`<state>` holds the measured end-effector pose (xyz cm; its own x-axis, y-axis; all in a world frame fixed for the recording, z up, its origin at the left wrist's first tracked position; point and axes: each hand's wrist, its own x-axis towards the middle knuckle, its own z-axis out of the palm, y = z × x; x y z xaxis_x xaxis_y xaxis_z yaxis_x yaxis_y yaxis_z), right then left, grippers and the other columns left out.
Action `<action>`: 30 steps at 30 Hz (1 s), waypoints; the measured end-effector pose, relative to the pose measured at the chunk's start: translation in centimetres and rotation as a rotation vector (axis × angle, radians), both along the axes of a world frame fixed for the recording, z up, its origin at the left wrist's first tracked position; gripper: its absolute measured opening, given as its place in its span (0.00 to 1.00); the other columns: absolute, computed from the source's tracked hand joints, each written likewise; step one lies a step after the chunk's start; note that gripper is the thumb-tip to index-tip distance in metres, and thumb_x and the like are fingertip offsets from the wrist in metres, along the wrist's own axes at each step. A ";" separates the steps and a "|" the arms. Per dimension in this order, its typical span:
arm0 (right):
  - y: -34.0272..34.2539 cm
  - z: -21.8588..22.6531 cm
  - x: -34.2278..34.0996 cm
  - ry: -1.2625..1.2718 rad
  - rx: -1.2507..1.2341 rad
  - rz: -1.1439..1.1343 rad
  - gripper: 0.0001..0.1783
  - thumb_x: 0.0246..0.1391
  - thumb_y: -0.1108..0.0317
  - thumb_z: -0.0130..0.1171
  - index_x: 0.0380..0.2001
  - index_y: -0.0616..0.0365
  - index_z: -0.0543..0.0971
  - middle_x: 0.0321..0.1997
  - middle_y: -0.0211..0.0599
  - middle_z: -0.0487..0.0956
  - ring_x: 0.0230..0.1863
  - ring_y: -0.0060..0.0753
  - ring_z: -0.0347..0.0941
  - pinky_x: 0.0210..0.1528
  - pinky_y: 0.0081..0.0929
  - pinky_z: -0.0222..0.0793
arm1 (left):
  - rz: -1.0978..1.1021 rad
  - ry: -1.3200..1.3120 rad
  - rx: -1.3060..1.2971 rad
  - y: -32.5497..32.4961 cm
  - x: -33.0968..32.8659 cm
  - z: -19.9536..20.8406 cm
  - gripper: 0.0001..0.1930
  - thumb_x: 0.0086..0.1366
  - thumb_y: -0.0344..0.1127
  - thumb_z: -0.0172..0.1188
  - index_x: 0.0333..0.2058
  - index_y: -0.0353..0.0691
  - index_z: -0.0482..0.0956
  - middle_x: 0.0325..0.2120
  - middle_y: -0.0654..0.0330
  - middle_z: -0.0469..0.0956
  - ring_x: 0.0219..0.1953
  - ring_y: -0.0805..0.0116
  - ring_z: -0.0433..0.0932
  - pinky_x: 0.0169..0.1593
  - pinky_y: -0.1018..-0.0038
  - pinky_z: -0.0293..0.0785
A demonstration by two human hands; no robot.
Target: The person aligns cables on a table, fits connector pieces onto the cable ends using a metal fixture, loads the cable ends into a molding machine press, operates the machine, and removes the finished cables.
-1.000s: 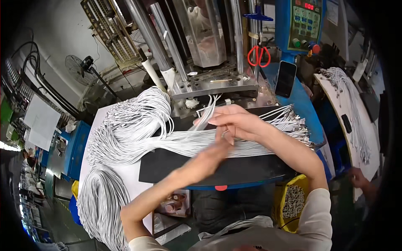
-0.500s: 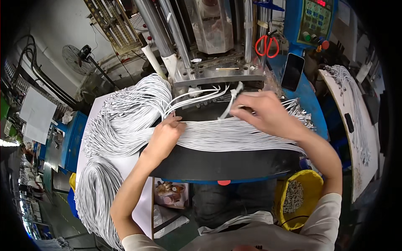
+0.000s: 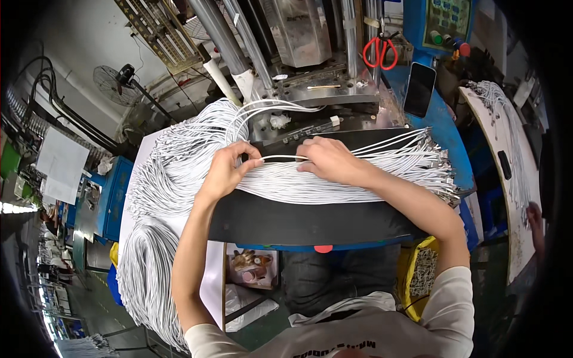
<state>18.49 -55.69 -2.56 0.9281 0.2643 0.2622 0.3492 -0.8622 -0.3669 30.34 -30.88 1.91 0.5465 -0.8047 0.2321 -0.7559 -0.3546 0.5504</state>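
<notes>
A thin white cable (image 3: 282,157) runs level between my two hands, above a flat bundle of white cables (image 3: 286,185) on the black work surface (image 3: 310,222). The thumb and forefinger of my left hand (image 3: 225,169) pinch it at one side. My right hand (image 3: 331,160) is closed on the same cable, knuckles up, its fingertips mostly hidden. To the right, the bundle ends in metal tips (image 3: 444,170). Behind my hands, a metal mold strip (image 3: 304,131) with a small white block lies before the press (image 3: 322,95). Several loose cable ends (image 3: 280,106) reach toward the press.
Large coils of white cable (image 3: 149,271) cover the left side. A phone (image 3: 419,89) and red-handled scissors (image 3: 380,53) are at the back right, below a blue control box (image 3: 443,27). A yellow bin (image 3: 412,304) of small metal parts stands below right.
My right hand has moved left and down, from lifting a white piece near the press to the cable beside my left hand. The loose cable ends near the press have shifted.
</notes>
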 end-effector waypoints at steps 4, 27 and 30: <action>0.6 -0.7 0.9 -0.077 0.039 -0.079 0.17 0.60 0.61 0.64 0.44 0.63 0.79 0.39 0.45 0.82 0.48 0.55 0.78 0.48 0.47 0.76 | 0.016 -0.152 0.020 -1.3 -1.3 -1.8 0.09 0.59 0.26 0.69 0.39 0.35 0.82 0.36 0.50 0.84 0.39 0.53 0.84 0.41 0.64 0.77; 0.5 -1.5 -3.4 -0.361 -0.182 -0.240 0.08 0.47 0.71 0.61 0.34 0.57 0.78 0.36 0.37 0.77 0.44 0.41 0.76 0.45 0.38 0.71 | 0.069 -0.068 -0.255 -1.0 -3.9 -1.4 0.06 0.61 0.21 0.66 0.38 0.32 0.83 0.32 0.54 0.84 0.34 0.63 0.85 0.42 0.71 0.79; 0.1 -1.2 -4.7 -0.381 -0.215 -0.310 0.10 0.45 0.72 0.62 0.34 0.58 0.78 0.37 0.36 0.77 0.44 0.39 0.75 0.45 0.38 0.71 | 0.190 0.158 -0.373 2.1 -3.4 -1.8 0.04 0.63 0.21 0.66 0.36 0.30 0.81 0.29 0.58 0.81 0.31 0.73 0.80 0.39 0.77 0.76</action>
